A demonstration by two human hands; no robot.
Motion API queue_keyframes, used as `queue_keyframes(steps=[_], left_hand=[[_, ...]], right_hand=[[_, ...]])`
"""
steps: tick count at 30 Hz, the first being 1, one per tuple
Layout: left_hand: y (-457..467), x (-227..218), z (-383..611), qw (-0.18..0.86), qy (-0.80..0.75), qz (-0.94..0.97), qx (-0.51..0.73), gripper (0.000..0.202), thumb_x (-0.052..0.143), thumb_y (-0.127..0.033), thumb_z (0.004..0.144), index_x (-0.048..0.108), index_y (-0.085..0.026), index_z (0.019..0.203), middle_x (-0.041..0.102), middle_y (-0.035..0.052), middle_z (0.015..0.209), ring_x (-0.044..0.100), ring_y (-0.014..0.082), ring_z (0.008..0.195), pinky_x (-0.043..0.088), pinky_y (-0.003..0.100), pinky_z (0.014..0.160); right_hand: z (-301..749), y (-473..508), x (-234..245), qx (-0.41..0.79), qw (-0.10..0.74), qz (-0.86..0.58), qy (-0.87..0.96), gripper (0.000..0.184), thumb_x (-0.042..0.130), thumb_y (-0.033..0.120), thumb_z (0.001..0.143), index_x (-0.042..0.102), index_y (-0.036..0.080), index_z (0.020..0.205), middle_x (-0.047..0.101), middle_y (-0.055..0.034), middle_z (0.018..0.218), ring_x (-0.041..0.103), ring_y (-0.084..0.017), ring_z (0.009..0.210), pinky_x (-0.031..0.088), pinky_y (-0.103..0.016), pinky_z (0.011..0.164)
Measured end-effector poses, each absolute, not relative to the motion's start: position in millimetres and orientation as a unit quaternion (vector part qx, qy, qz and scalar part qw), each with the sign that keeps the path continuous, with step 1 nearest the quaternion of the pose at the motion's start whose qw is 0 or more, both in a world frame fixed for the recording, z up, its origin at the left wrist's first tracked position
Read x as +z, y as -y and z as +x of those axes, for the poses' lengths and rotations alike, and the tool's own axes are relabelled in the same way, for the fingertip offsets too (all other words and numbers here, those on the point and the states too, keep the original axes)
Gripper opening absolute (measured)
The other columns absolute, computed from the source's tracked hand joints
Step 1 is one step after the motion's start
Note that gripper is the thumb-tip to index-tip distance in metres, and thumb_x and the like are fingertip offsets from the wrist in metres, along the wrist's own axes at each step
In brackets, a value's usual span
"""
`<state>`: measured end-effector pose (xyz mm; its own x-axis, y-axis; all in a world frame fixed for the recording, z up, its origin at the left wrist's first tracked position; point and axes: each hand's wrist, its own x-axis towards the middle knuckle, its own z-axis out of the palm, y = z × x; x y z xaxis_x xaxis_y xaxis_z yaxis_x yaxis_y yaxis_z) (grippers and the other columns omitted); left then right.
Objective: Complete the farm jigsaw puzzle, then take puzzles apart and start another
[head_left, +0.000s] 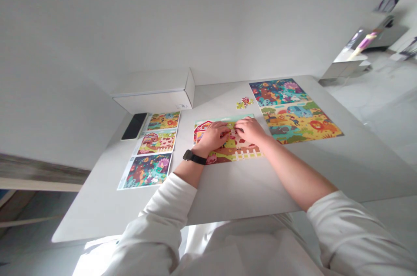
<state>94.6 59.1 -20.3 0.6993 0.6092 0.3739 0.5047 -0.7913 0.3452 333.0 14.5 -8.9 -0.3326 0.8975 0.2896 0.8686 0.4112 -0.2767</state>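
A farm-scene jigsaw puzzle (228, 151) with a red barn and a white fence lies in the middle of the white table (247, 189). Both hands rest on top of it, side by side. My left hand (213, 135), with a black watch on its wrist, has its fingers bent down onto the puzzle near the barn. My right hand (250, 130) presses its curled fingertips on the puzzle's middle. Whether either hand pinches a piece is hidden. A few loose puzzle pieces (244, 102) lie beyond the puzzle.
Two finished colourful puzzles (295, 111) lie at the right. A printed sheet with three pictures (153, 150) lies at the left, a black phone (134, 126) beside it. A white box (156, 91) stands against the wall. White furniture stands far right.
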Motion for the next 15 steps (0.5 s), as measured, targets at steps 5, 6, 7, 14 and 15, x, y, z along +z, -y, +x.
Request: queue_keyframes(steps=[5,6,7,14,15], left_hand=[[-61.6,-22.5,92.6,0.118,-0.299,0.914,0.248,0.019,0.070,-0.027,0.096,0.082,-0.024,0.111,0.077,0.0106,0.134,0.071,0.0290,0.126,0.055,0.051,0.116],[-62.0,-22.8,92.4,0.118,-0.297,0.913,0.252,0.019,0.070,-0.027,0.096,0.082,-0.024,0.110,0.078,0.0109,0.133,0.071,0.0294,0.126,0.055,0.052,0.116],[-62.4,-23.1,92.3,0.119,-0.295,0.913,0.255,0.019,0.070,-0.027,0.096,0.082,-0.024,0.110,0.078,0.0112,0.132,0.071,0.0298,0.125,0.055,0.052,0.116],[-63.7,-26.8,90.8,0.120,-0.289,0.913,0.261,0.021,0.068,-0.029,0.098,0.081,-0.023,0.113,0.076,0.0122,0.135,0.070,0.0311,0.126,0.055,0.054,0.116],[-63.8,-27.4,90.4,0.122,-0.287,0.913,0.261,0.021,0.068,-0.030,0.098,0.081,-0.023,0.113,0.076,0.0123,0.136,0.070,0.0312,0.127,0.055,0.054,0.116]], right_hand=[[334.2,-11.2,-1.5,0.033,0.221,-0.551,0.804,0.025,0.064,0.023,0.100,0.088,0.028,0.097,0.085,-0.0047,0.110,0.072,-0.025,0.098,0.049,-0.039,0.101],[334.2,-10.9,-0.9,0.032,0.216,-0.552,0.805,0.024,0.065,0.025,0.100,0.088,0.028,0.096,0.085,-0.0047,0.107,0.072,-0.025,0.098,0.049,-0.039,0.100],[334.3,-10.7,-0.6,0.031,0.207,-0.551,0.807,0.023,0.066,0.026,0.100,0.088,0.028,0.095,0.085,-0.0049,0.105,0.072,-0.025,0.097,0.049,-0.038,0.100],[332.5,-11.1,-1.7,0.036,0.184,-0.545,0.817,0.020,0.069,0.023,0.098,0.089,0.027,0.095,0.085,-0.0060,0.104,0.074,-0.024,0.098,0.051,-0.038,0.099],[332.5,-11.4,-1.4,0.044,0.187,-0.544,0.817,0.020,0.069,0.022,0.098,0.089,0.026,0.095,0.085,-0.0063,0.102,0.074,-0.024,0.097,0.052,-0.038,0.099]])
